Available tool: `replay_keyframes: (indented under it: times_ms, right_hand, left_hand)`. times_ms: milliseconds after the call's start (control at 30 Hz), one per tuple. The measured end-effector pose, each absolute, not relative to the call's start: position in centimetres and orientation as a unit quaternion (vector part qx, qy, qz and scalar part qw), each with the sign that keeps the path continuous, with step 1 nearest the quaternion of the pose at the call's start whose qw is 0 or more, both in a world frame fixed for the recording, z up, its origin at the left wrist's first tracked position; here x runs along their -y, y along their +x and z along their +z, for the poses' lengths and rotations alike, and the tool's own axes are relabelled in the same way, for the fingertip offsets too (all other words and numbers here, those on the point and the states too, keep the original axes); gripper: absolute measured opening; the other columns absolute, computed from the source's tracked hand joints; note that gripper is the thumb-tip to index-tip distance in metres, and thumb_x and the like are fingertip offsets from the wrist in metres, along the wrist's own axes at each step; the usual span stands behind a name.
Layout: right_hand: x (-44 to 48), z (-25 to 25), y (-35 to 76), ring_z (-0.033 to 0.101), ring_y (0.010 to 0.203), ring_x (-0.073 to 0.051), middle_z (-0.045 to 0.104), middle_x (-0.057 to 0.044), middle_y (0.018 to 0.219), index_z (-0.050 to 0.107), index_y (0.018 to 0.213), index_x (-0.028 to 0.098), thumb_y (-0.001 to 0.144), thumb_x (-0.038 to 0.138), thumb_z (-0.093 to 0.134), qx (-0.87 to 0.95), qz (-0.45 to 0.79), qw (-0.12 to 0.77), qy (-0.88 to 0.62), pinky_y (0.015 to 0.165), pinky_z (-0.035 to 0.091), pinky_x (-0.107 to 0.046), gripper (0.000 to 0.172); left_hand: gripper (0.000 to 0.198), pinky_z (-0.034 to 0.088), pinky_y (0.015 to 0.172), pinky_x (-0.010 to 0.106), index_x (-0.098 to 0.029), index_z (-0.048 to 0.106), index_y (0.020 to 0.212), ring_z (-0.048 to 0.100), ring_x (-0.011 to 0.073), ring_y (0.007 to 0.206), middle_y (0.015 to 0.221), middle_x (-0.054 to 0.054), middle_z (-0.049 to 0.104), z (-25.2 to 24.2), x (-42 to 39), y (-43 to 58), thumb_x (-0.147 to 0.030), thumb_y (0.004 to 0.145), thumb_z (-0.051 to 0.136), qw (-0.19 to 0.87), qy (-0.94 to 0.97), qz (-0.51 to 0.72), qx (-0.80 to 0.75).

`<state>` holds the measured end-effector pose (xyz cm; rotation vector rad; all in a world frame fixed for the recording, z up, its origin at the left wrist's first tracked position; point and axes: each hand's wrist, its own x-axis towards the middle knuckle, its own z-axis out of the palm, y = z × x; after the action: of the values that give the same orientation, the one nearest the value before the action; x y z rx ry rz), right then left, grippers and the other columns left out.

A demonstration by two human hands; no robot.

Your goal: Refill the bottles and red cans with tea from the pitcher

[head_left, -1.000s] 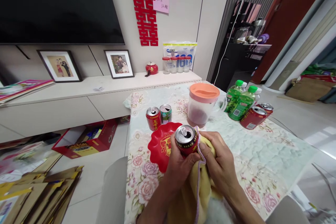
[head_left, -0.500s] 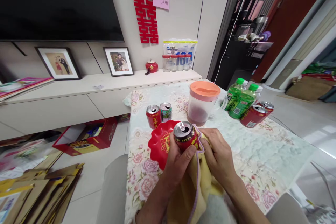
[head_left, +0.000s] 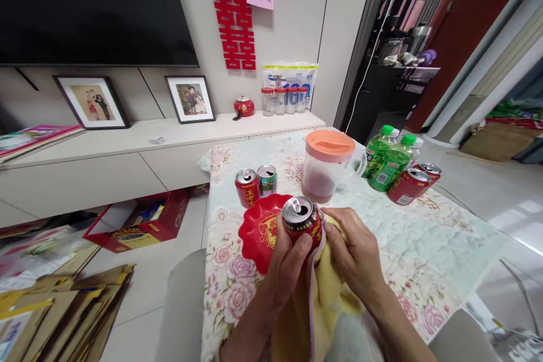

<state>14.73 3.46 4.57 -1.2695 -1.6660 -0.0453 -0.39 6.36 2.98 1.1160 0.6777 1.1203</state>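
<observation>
My left hand (head_left: 288, 257) is wrapped round an opened red can (head_left: 302, 220), which tilts a little above the table's near part. My right hand (head_left: 354, 246) pinches a yellow cloth (head_left: 324, 277) with a purple edge and presses it to the can's right side. The cloth hangs down below both hands. Just left of the held can lies a red scalloped plate (head_left: 254, 237). Behind the plate stand another red can (head_left: 247, 189) and a green can (head_left: 267, 181), both opened. A clear pitcher (head_left: 324, 172) with an orange lid stands behind my hands.
Green-capped bottles (head_left: 388, 167) and two red cans (head_left: 409, 186) stand at the table's right back. The table has a floral cloth (head_left: 237, 283). A red box (head_left: 156, 226) and folded cardboard (head_left: 72, 317) lie on the floor at left.
The held can has turned slightly in my left hand, with more of its side lettering covered. My right hand and the cloth have shifted slightly along its side.
</observation>
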Motion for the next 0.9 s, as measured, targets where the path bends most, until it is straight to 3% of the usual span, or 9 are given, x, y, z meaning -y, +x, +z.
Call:
replay_keyframes:
  times_ms: [133, 333, 533, 900]
  right_hand:
    - [-2.5, 5.6, 14.3, 0.063, 0.105, -0.015, 0.065, -0.005, 0.111, 0.064, 0.124, 0.021, 0.102, 0.018, 0.056, 0.681, -0.01, 0.518, -0.518, 0.09, 0.05, -0.027, 0.023]
    - [-2.0, 5.5, 14.1, 0.056, 0.115, -0.017, 0.057, -0.008, 0.123, 0.056, 0.141, 0.023, 0.102, 0.015, 0.054, 0.696, -0.055, 0.523, -0.489, 0.098, 0.049, -0.03, 0.04]
    - [-3.2, 4.0, 13.7, 0.05, 0.131, -0.02, 0.054, -0.01, 0.139, 0.046, 0.153, 0.024, 0.107, 0.022, 0.043, 0.707, 0.0, 0.492, -0.508, 0.111, 0.044, -0.038, 0.046]
    - [-3.7, 3.7, 14.4, 0.062, 0.097, -0.019, 0.061, -0.008, 0.104, 0.067, 0.121, 0.02, 0.109, 0.028, 0.041, 0.701, 0.1, 0.39, -0.589, 0.084, 0.055, -0.034, 0.03]
  left_hand:
    - [0.067, 0.035, 0.123, 0.049, -0.027, 0.035, 0.15, 0.05, 0.0309, 0.142, 0.152, 0.011, 0.054, 2.6, -6.5, -0.2, -0.05, 0.094, 0.065, 0.658, 0.504, 0.48, -0.288]
    - [0.065, 0.049, 0.106, 0.045, -0.026, 0.044, 0.133, 0.062, 0.0277, 0.118, 0.129, 0.008, 0.063, 1.4, -6.9, 0.3, -0.045, 0.082, 0.08, 0.647, 0.517, 0.511, -0.229]
    - [0.067, 0.045, 0.114, 0.045, -0.027, 0.043, 0.138, 0.06, 0.0292, 0.129, 0.139, 0.01, 0.062, 1.4, -6.8, 0.4, -0.045, 0.084, 0.078, 0.644, 0.475, 0.55, -0.242]
    - [0.075, 0.056, 0.101, 0.047, -0.028, 0.041, 0.137, 0.07, 0.031, 0.117, 0.132, 0.012, 0.067, 1.2, -7.4, 0.4, -0.051, 0.078, 0.081, 0.598, 0.421, 0.62, -0.284]
